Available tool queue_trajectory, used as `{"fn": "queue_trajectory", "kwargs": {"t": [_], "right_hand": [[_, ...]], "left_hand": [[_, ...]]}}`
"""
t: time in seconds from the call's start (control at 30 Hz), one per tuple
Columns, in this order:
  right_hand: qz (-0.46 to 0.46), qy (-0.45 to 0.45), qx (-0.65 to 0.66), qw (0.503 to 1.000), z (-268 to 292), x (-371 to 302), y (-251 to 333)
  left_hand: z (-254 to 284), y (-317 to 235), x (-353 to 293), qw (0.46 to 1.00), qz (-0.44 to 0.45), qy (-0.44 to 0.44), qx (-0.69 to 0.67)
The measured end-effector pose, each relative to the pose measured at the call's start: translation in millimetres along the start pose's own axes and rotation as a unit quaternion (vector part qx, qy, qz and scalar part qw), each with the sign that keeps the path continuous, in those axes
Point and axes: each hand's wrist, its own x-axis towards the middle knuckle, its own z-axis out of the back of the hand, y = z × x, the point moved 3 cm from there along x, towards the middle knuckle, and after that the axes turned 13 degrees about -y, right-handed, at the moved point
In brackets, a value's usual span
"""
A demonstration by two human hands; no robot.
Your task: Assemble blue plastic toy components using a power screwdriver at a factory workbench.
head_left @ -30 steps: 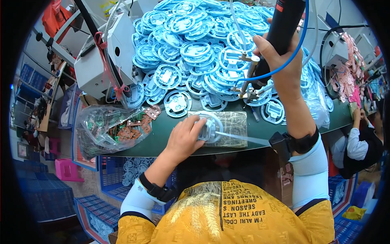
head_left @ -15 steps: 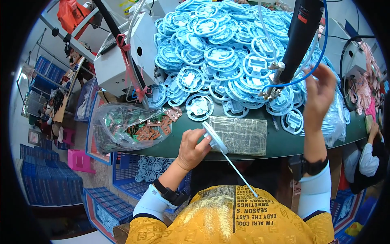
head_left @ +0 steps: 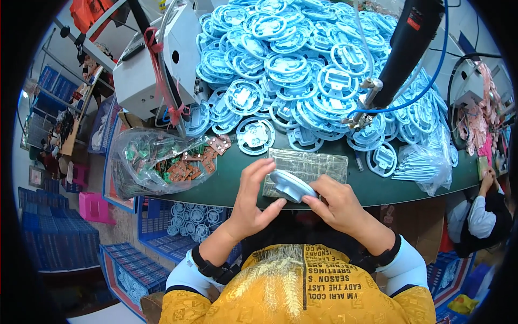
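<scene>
In front of me both hands hold a light-blue round plastic part (head_left: 292, 185), tilted above the table's front edge. My right hand (head_left: 341, 206) pinches its right rim between thumb and fingers. On the other side, my left hand (head_left: 249, 198) has its thumb at the lower edge and its fingers by the upper left rim. Behind the part lies a flat block wrapped in clear tape (head_left: 318, 166), partly covered by it. No rod shows on the part from this angle.
A large heap of similar blue parts (head_left: 291, 65) covers the table's back. A black tool with a blue hose (head_left: 402, 59) hangs at right. A bag of small circuit boards (head_left: 156, 162) lies left, a bag of thin rods (head_left: 426, 170) right. Another person's hand (head_left: 488, 181) is far right.
My right hand has come down from near the hanging tool to the part's right rim. The part has turned, and the rod seen hanging from it no longer shows.
</scene>
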Motion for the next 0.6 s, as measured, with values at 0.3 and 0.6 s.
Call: {"fn": "queue_trajectory", "kwargs": {"t": [0.3,0.6], "right_hand": [[0.010,0.005,0.023,1.000,-0.9,-13.1,0.5],[0.107,-0.051,-0.034,0.992,-0.6,-18.3,8.3]], "left_hand": [[-16.3,6.3,-4.7,0.950,0.198,0.096,-0.223],[-22.0,-5.8,-15.6,0.956,0.160,0.067,-0.239]]}}
